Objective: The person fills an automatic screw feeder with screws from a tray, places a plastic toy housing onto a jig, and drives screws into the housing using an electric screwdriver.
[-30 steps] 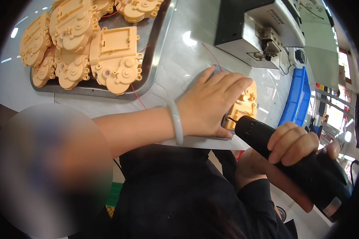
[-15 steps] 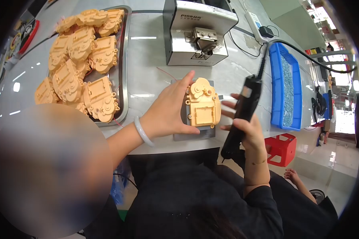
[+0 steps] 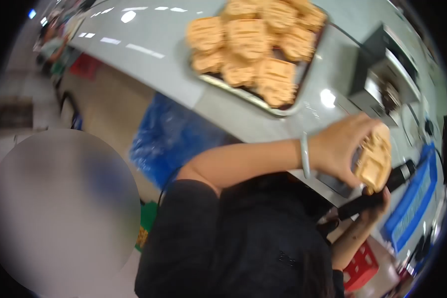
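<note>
A pale yellow plastic housing (image 3: 375,171) is between the thumb and fingers of my left hand (image 3: 340,149), on the right of the view. A grey plate (image 3: 335,183) lies on the table below that hand. My right hand (image 3: 376,209) is wrapped round a black electric screwdriver (image 3: 356,205), which slants just below the housing and partly behind it. Motion blur and the housing hide the screwdriver's tip and some right-hand fingers.
Several more yellow housings (image 3: 246,42) are heaped on a metal tray (image 3: 283,113). A grey and black machine (image 3: 370,88) stands at the upper right. A blue bin (image 3: 428,158) lies at the far right, with a red stool (image 3: 361,270) below. A blue plastic bag (image 3: 169,134) hangs beside the table.
My view has swung left, so everything appears further right and tilted. My left fingers have closed on the housing. The right hand and screwdriver have come in lower, close beside it.
</note>
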`<state>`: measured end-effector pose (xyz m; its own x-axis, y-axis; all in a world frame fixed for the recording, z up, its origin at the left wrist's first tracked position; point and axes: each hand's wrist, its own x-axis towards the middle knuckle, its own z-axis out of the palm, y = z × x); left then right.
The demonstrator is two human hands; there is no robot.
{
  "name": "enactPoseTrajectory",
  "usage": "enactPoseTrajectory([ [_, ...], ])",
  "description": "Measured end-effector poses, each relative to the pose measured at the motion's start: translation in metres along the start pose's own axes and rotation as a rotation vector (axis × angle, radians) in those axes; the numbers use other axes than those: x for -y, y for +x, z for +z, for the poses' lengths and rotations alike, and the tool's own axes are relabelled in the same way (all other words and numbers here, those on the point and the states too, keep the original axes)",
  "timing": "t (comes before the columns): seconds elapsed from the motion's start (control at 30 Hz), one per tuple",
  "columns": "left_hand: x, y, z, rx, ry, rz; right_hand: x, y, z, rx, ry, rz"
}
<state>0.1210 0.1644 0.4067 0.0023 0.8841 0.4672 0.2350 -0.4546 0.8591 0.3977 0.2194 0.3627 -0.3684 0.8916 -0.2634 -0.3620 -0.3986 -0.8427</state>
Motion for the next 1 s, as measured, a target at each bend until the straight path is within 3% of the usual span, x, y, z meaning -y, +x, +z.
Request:
enactPoseTrajectory([
  [0.03, -0.014, -0.012, -0.011, -0.055, 0.042, 0.038, 0.0, 0.005, -0.02, 0.119, 0.077, 0.052],
  [0.13, -0.063, -0.078, -0.085, 0.0, 0.042, -0.047, 0.003, 0.008, 0.018, 0.268, 0.146, 0.037],
  [0.23, -0.079, -0.182, -0.173, 0.146, 0.132, -0.432, -0.004, 0.011, 0.008, 0.363, 0.157, 0.065],
  [0.27, -0.075, -0.221, -0.177, -0.139, -0.235, -0.71, -0.007, 0.011, 0.008, 0.37, 0.163, 0.077],
  [0.33, -0.039, -0.298, -0.187, -0.553, -0.291, -0.886, -0.011, 0.01, 0.011, 0.383, 0.168, 0.101],
  [0.4, 0.016, -0.372, -0.194, -0.807, -0.229, -1.357, -0.007, 0.012, 0.008, 0.41, 0.158, 0.111],
  [0.47, 0.072, -0.418, -0.165, -1.331, -0.243, -1.287, -0.007, 0.011, 0.004, 0.399, 0.138, 0.117],
  [0.53, 0.112, -0.445, -0.128, -1.163, -0.104, -1.366, -0.006, 0.009, 0.005, 0.366, 0.105, 0.109],
  [0.6, 0.138, -0.464, -0.074, -0.46, 0.455, -1.467, -0.007, 0.008, 0.003, 0.392, 0.097, 0.125],
  [0.7, 0.156, -0.466, -0.057, -0.253, 0.566, -1.501, -0.007, 0.006, 0.002, 0.444, 0.127, 0.164],
  [0.8, 0.148, -0.445, -0.059, -0.176, 0.667, -1.584, -0.007, 0.002, 0.004, 0.42, 0.151, 0.187],
  [1.0, 0.16, -0.448, -0.031, -0.11, 0.699, -1.497, -0.013, 0.002, 0.004, 0.359, 0.192, 0.144],
])
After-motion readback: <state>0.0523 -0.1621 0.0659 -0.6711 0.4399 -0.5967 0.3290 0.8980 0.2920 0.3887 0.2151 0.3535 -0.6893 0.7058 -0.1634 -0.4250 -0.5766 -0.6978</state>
